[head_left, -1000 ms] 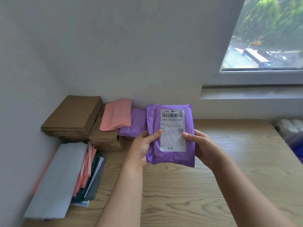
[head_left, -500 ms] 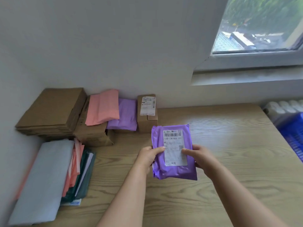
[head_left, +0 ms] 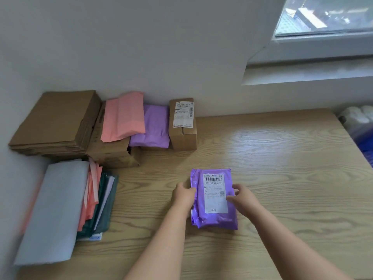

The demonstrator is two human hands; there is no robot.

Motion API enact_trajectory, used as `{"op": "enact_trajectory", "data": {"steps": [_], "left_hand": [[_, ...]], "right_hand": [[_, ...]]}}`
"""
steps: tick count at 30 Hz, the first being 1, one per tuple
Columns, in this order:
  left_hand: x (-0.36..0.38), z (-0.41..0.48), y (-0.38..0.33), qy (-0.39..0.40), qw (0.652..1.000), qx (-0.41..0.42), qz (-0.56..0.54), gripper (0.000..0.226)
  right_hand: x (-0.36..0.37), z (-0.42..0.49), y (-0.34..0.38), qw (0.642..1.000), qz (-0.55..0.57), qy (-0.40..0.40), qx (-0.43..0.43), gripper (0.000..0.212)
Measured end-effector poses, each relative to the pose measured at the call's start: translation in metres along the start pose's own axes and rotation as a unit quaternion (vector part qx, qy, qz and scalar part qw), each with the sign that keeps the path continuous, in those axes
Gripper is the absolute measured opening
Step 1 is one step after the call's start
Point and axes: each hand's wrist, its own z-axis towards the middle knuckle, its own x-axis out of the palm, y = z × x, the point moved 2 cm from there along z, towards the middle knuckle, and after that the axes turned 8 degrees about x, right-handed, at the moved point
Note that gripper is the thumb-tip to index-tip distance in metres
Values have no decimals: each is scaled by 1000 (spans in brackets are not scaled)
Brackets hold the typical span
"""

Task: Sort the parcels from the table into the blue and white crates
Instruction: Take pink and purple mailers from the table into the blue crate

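While L hand (head_left: 182, 196) & R hand (head_left: 242, 197) grip purple parcel (head_left: 214, 219), wood-grain table (head_left: 282, 178), grey wall (head_left: 141, 47), window (head_left: 323, 15)

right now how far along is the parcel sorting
Done: cannot tell; only a corner of the blue crate shows. In hand: left hand and right hand hold the labelled purple parcel. To sort: pink parcel, plain purple parcel and box.

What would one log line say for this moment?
left hand: holds purple parcel | right hand: holds it too | label: faces camera
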Motion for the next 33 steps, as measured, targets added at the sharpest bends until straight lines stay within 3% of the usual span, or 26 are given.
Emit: {"op": "enact_trajectory", "data": {"steps": [3, 7, 15, 18, 23, 27, 29, 33], "left_hand": [[-28, 4, -21, -93, 995, 30, -17, 43], [-76, 10, -52, -174, 978, 97, -53, 32], [-193, 25, -106, -281, 932, 226, 31, 34], [-214, 40, -110, -242, 930, 258, 94, 43], [-232, 65, -102, -111, 956, 227, 148, 45], [-234, 67, -95, -104, 960, 225, 127, 37], [-234, 67, -95, -96, 964, 217, 121, 38], [-230, 59, -100, -97, 972, 188, 107, 38]], "right_hand": [[-5, -4, 31, 1000, 3, -19, -23, 45], [-4, -12, 97, 995, 25, -41, -92, 32], [50, -26, 235, 981, 64, -4, -181, 29], [69, -20, 271, 981, 96, 26, -165, 40], [105, -3, 320, 982, 121, 46, -139, 60], [115, -7, 330, 980, 151, 57, -117, 66], [116, -9, 330, 977, 172, 68, -108, 63], [113, -23, 323, 968, 197, 122, -92, 31]]}}
